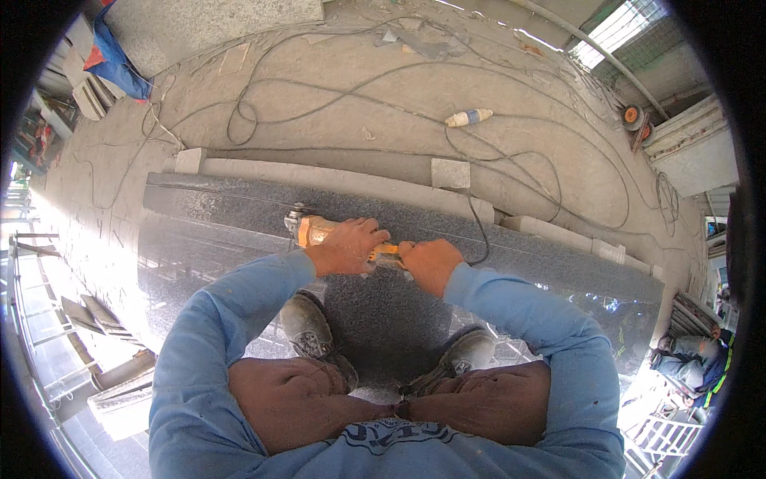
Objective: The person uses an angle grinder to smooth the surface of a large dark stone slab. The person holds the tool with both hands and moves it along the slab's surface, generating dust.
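Observation:
Both my hands are on an orange angle grinder (316, 231) lying crosswise in front of me. My left hand (348, 245) wraps over the front of its body, close behind the metal head (298, 212). Further back, my right hand (431, 263) is closed round the rear handle, and a dark cord (483, 231) runs from that end. The grinder's head is over the far part of a dark grey speckled stone slab (383, 319). A lengthwise line runs near the slab's far edge. Whether the disc touches the stone I cannot tell.
My shoes (307, 323) rest on the slab. Pale stone strips (335, 180) lie along its far side. Cables loop over the dusty floor (319, 80), with a white and blue connector (468, 117) among them. At the far right another person (692, 363) crouches. Slabs (694, 144) stand upper right.

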`<state>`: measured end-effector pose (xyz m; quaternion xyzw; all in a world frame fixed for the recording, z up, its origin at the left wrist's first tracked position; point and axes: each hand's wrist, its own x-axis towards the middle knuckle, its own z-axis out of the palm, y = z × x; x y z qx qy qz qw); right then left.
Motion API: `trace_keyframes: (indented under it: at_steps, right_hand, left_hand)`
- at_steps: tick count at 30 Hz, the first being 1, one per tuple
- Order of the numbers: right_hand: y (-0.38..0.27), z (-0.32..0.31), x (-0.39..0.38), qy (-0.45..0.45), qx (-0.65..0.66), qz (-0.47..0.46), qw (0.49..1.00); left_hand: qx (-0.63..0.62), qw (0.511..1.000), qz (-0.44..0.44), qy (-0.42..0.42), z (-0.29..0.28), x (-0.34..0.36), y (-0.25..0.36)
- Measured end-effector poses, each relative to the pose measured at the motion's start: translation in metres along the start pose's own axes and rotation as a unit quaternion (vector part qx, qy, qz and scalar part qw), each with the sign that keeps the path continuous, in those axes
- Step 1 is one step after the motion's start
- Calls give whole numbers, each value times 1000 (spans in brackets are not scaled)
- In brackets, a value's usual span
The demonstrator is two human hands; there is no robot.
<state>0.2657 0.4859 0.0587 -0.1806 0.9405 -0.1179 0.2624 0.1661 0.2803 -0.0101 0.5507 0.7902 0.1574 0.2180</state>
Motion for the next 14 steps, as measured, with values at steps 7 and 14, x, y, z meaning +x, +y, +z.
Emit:
trace_keyframes:
  at_steps: [7, 14]
  right_hand:
    - [-1, 14, 18, 27, 1, -20, 999]
    - [-6, 21, 37, 8, 9, -26, 1000]
  left_hand:
    - [1, 998, -40, -55, -8, -6, -7]
    - [15, 999, -29, -41, 0, -15, -26]
